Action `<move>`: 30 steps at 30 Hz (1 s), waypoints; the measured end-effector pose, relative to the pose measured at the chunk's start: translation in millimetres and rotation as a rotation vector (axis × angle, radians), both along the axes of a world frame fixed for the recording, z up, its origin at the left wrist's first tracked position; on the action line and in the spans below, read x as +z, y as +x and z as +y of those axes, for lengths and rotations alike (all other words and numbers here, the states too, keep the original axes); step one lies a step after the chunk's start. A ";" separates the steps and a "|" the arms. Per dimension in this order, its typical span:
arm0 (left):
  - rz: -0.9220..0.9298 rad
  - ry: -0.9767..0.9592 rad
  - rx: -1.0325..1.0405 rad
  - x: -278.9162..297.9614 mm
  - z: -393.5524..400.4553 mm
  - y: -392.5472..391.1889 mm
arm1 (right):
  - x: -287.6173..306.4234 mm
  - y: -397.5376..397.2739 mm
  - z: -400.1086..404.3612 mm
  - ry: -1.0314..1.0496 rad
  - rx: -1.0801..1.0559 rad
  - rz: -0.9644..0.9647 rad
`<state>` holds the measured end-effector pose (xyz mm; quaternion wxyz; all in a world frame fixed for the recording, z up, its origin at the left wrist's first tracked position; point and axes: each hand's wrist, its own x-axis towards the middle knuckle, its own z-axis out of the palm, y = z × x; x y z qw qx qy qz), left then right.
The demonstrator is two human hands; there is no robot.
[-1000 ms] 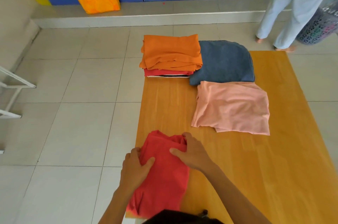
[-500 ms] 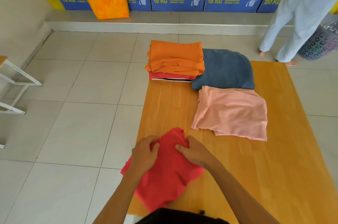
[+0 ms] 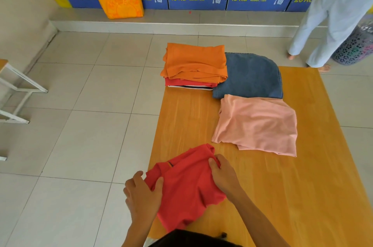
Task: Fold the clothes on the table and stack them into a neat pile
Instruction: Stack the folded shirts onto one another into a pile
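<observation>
A red shirt is lying bunched at the near left corner of the wooden table, partly hanging over its left edge. The left hand is pinching its left side, while the right hand is gripping its upper right fold.

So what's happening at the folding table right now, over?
Left hand and right hand both gripping red shirt, still unfolded. Orange-topped pile waiting at far corner. Nothing blocking.
</observation>
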<state>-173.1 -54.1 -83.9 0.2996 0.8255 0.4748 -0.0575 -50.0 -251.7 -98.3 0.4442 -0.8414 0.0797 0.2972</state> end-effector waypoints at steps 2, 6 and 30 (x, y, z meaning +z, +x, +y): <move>-0.015 -0.069 0.021 -0.3 -3.9 -2.3 | -0.4 -2.0 -1.8 -0.001 -0.038 -0.009; -0.080 -0.182 0.081 1.9 -6.9 5.0 | -3.0 -3.4 -4.0 0.007 -0.105 -0.030; -0.420 -0.642 0.171 16.9 91.4 170.5 | 34.3 129.4 42.4 0.206 -0.188 -0.217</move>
